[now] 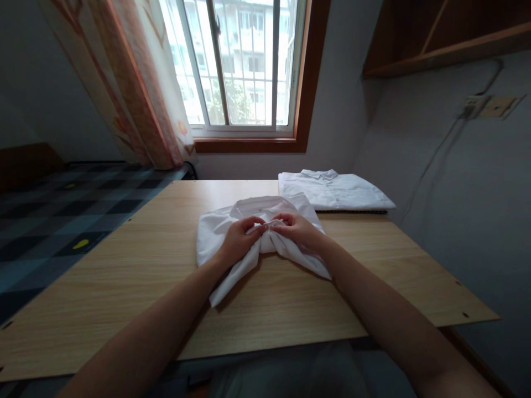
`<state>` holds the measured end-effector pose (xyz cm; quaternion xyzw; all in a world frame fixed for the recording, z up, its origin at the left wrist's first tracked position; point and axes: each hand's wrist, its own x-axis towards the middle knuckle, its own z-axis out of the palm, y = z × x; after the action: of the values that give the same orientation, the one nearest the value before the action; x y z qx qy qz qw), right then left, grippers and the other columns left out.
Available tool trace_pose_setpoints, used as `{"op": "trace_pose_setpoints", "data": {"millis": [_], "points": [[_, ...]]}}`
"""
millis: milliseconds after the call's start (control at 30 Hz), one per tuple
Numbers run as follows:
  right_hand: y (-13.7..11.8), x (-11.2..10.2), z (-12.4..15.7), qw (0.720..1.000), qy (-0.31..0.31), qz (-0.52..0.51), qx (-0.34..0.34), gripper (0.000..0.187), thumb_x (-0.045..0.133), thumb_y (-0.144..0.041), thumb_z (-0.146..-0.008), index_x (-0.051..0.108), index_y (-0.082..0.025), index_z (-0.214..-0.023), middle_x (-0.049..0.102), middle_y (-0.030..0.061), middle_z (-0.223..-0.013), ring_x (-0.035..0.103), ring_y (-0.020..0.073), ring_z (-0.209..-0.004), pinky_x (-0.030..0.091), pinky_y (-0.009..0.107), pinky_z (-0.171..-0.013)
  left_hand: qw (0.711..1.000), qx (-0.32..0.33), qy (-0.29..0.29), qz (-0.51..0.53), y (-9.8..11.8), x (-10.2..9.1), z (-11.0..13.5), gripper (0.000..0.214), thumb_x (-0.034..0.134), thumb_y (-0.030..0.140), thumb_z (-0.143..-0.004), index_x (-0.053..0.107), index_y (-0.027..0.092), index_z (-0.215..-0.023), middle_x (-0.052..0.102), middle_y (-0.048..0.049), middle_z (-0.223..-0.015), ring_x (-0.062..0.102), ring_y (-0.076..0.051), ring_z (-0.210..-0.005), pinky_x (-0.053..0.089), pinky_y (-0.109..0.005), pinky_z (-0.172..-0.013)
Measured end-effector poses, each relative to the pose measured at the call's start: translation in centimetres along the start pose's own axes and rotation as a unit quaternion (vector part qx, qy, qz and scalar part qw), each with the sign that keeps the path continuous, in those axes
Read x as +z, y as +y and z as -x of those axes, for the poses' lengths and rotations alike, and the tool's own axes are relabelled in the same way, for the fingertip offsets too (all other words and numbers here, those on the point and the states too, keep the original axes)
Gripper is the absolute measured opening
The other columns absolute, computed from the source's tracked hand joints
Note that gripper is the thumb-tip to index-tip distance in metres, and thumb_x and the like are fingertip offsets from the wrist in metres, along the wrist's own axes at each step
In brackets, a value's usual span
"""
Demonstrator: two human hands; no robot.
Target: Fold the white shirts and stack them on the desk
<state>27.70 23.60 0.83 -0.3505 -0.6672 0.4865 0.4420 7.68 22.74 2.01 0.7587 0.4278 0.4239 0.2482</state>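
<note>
Here, left hand [237, 239] and right hand [297, 229] pinch a white shirt [212, 232] on a wooden board [136, 265] by a window [240, 61]

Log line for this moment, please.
left hand: pinching white shirt | right hand: pinching white shirt | folded shirt: behind, on table

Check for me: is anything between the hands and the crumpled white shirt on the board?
Nothing visible. The left hand and right hand both pinch the crumpled white shirt at its middle. The folded shirt lies apart, farther back on the wooden board.
</note>
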Motion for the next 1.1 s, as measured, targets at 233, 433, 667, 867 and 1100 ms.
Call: {"op": "trace_pose_setpoints", "data": {"millis": [233, 433, 667, 867, 1100], "points": [[-0.4, 0.3, 0.0, 0.998, -0.010, 0.063, 0.018, 0.023, 0.064, -0.036, -0.081, 0.073, -0.016, -0.087, 0.071, 0.0035, -0.083, 0.058, 0.0150, -0.075, 0.045, 0.027, -0.070, 0.992, 0.074, -0.021, -0.102, -0.2, -0.5, 0.2, 0.026, 0.054, 0.038, -0.089, 0.073, 0.021, -0.094, 0.072, 0.0003, -0.077, 0.058, -0.014, -0.066, 0.044, -0.024, -0.062], [0.0, 0.1, 0.0, 0.999, -0.026, 0.030, 0.029, 0.030, 0.066, -0.043, -0.082, 0.073, -0.015, -0.090, 0.069, 0.0025, -0.081, 0.056, 0.0137, -0.072, 0.044, 0.026, -0.067, 0.975, 0.069, -0.004, -0.210, 0.0, -0.8, 0.1, 0.026, 0.054, 0.040, -0.091, 0.072, 0.022, -0.098, 0.069, -0.0005, -0.069, 0.058, -0.015, -0.060, 0.038, -0.026, -0.059], [1.0, 0.2, -0.3, 0.996, -0.002, -0.084, 0.033, 0.039, 0.072, -0.049, -0.074, 0.071, -0.017, -0.096, 0.070, 0.0037, -0.087, 0.059, 0.0157, -0.078, 0.048, 0.027, -0.070, 0.993, 0.011, 0.028, -0.112, -1.3, -1.4, -0.8, 0.035, 0.054, 0.048, -0.087, 0.068, 0.017, -0.079, 0.062, 0.0004, -0.065, 0.053, -0.015, -0.062, 0.037, -0.025, -0.059], [0.4, -0.7, -1.0, 0.990, 0.137, -0.014, -0.027, 0.030, 0.068, -0.044, -0.073, 0.070, -0.018, -0.088, 0.068, 0.0026, -0.084, 0.058, 0.0172, -0.079, 0.047, 0.029, -0.073, 0.992, 0.000, 0.066, -0.108, -1.8, -2.6, -1.3, 0.036, 0.056, 0.052, -0.086, 0.069, 0.019, -0.085, 0.061, 0.0017, -0.064, 0.053, -0.015, -0.062, 0.037, -0.026, -0.058], [-2.6, -2.9, -0.6, 0.935, 0.322, 0.075, -0.127, 0.027, 0.063, -0.042, -0.079, 0.068, -0.019, -0.094, 0.069, 0.0035, -0.087, 0.060, 0.0193, -0.084, 0.046, 0.033, -0.080, 0.964, 0.014, 0.220, -0.146, 0.4, -4.8, -1.7, 0.032, 0.060, 0.049, -0.085, 0.071, 0.020, -0.083, 0.059, 0.0009, -0.066, 0.052, -0.014, -0.063, 0.035, -0.025, -0.056]]}}
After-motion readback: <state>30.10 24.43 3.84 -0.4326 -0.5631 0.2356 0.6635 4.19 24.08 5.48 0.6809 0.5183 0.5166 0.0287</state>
